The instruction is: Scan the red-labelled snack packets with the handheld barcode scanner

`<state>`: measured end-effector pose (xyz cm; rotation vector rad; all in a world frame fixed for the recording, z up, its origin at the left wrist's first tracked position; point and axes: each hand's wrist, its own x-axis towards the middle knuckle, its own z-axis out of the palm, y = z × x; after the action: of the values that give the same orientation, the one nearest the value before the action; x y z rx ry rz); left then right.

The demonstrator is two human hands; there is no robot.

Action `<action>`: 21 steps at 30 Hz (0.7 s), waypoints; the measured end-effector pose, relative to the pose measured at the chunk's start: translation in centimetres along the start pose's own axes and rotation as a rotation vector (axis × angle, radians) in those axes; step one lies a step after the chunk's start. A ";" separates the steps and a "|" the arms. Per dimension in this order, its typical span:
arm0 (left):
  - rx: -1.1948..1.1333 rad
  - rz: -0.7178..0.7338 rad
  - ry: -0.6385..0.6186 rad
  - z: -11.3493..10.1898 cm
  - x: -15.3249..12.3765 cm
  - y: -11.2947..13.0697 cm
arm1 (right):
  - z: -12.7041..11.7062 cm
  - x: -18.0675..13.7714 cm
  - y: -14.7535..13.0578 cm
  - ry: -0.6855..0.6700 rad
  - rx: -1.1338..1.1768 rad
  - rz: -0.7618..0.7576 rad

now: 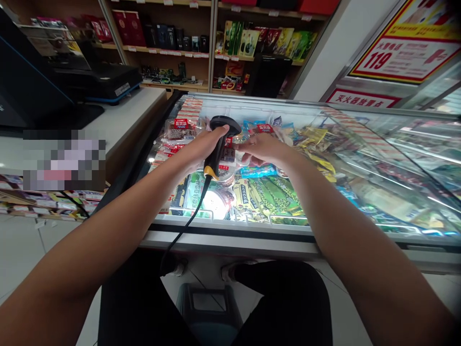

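My left hand is closed around a black handheld barcode scanner with a yellow-orange handle end. Its thumb lies near the wide scanner head, and a black cable hangs from the handle. My right hand is just right of the scanner, palm down. Its fingers curl at the edge of a clear food pack with a red label; the scanner partly hides this pack. Both hands are over a lit display freezer full of packaged food. Below them are green packs and a bright round patch.
Left of the freezer stands a counter bearing a black monitor and a scale-like device. Shelves of boxed goods line the back. A glass lid covers the freezer's right part. A grey stool stands between my legs.
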<state>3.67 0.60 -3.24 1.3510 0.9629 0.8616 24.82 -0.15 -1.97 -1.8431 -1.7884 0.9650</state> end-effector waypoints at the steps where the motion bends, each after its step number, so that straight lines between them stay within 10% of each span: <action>1: -0.007 0.001 -0.003 0.1 0.0 0.0 | 0.4 0.1 0.1 0.012 0.040 -0.007; 11: 0.051 0.062 0.021 0.7 -1.2 1.4 | -0.5 1.1 0.1 0.325 0.408 -0.107; 21: 0.128 0.042 -0.080 0.4 -1.5 0.9 | -1.7 2.2 1.5 0.348 0.443 -0.087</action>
<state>3.51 -0.85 -2.22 1.5091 0.9427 0.7821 26.94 2.10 -2.28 -1.5286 -1.3106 0.8596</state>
